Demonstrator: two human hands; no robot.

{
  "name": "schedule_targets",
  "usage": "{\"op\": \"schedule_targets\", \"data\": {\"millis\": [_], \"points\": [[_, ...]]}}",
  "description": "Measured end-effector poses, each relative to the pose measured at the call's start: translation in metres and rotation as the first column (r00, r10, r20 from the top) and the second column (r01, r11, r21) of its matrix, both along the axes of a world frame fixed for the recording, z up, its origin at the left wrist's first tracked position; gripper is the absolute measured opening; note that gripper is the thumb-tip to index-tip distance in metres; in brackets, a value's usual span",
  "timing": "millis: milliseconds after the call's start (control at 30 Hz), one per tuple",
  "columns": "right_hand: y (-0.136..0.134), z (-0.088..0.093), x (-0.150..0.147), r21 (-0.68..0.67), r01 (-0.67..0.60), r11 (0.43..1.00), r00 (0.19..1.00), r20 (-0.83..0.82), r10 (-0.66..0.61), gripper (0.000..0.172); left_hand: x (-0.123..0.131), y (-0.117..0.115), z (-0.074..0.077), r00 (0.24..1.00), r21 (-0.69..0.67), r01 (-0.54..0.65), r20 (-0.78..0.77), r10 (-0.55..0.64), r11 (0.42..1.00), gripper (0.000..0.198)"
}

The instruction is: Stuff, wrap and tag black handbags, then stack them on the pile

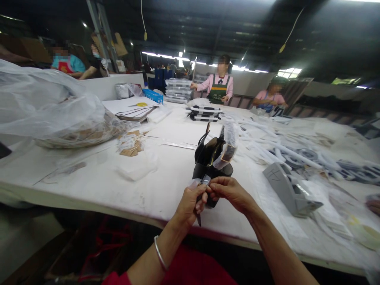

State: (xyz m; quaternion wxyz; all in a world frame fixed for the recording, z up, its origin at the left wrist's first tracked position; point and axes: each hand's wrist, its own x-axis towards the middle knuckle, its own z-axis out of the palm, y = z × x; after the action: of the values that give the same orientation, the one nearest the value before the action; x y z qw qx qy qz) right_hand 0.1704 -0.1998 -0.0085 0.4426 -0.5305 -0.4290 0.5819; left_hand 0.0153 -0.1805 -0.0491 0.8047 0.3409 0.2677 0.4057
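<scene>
A black bag point(204, 170) stands on the white table near its front edge, its top open toward me. White wrapping point(230, 142) covers one handle-like part on its right, while a dark strap point(201, 138) loops up on the left. My left hand point(191, 202) is closed around a thin dark strip point(199, 220), whose end sticks out below the fingers. My right hand point(230, 192) pinches at the same spot, fingertips touching those of my left. Between them shows a small shiny grey piece point(206, 179); its kind is unclear, and my fingers partly hide it.
Brown paper tags point(130, 143) and a big clear plastic bag point(47, 107) lie left. Scissors point(141, 104) rest on stacked sheets. A grey tape dispenser point(289, 192) stands right, near wrapped straps point(299, 156). Across the table, a person in a green apron point(218, 89) works behind stacked black items point(204, 113).
</scene>
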Motion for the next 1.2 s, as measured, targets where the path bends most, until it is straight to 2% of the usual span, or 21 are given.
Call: {"op": "schedule_targets", "data": {"millis": [100,200,300,367,433,533,667,767,867,1000,1100,1200], "points": [[0.002,0.001,-0.008,0.014,0.065,0.998,0.992,0.104,-0.066,0.035,0.000,-0.003,0.003,0.997,-0.077,0.053,0.053,-0.049,0.996,0.031],[0.005,-0.004,-0.017,0.046,0.176,0.983,0.955,0.233,-0.181,0.031,0.003,-0.009,0.006,0.997,-0.086,0.071,0.029,-0.069,0.994,0.034],[0.008,-0.013,-0.021,0.132,0.281,0.951,0.902,0.302,-0.309,0.032,0.007,-0.014,0.008,1.000,-0.053,0.012,-0.011,-0.013,0.999,0.036],[0.006,-0.017,-0.021,0.155,0.320,0.935,0.891,0.286,-0.353,0.034,0.009,-0.014,0.007,0.998,-0.016,-0.059,-0.038,0.059,0.998,0.036],[0.001,-0.019,-0.020,0.111,0.283,0.953,0.940,0.164,-0.299,0.036,0.010,-0.014,0.004,0.989,0.039,-0.119,-0.078,0.122,0.992,0.036],[-0.008,-0.020,-0.017,0.032,0.122,0.992,0.981,-0.152,-0.116,0.037,0.010,-0.013,-0.003,0.979,0.117,-0.134,-0.136,0.150,0.984,0.036],[-0.011,-0.021,-0.018,0.003,0.060,0.998,0.916,-0.398,-0.054,0.030,0.008,-0.013,-0.005,0.978,0.156,-0.120,-0.152,0.144,0.980,0.037],[-0.007,-0.022,-0.017,-0.049,-0.006,0.999,0.851,-0.525,-0.021,0.028,0.002,-0.014,-0.003,0.987,0.177,-0.062,-0.135,0.086,0.982,0.037],[-0.005,-0.022,-0.014,-0.048,-0.063,0.997,0.822,-0.568,0.024,0.026,-0.004,-0.014,-0.004,0.990,0.206,-0.020,-0.134,0.049,0.978,0.038],[-0.004,-0.020,-0.008,-0.057,-0.093,0.994,0.838,-0.543,0.048,0.024,-0.003,-0.016,-0.008,0.976,0.295,-0.046,-0.192,0.107,0.954,0.046],[-0.005,-0.018,-0.009,-0.055,-0.082,0.995,0.852,-0.521,0.042,0.027,0.001,-0.021,-0.009,0.965,0.321,-0.130,-0.177,0.195,0.938,0.046],[-0.005,-0.017,-0.013,-0.039,-0.034,0.999,0.858,-0.514,0.009,0.027,0.003,-0.025,-0.010,0.952,0.261,-0.266,-0.079,0.295,0.928,0.050]]}}
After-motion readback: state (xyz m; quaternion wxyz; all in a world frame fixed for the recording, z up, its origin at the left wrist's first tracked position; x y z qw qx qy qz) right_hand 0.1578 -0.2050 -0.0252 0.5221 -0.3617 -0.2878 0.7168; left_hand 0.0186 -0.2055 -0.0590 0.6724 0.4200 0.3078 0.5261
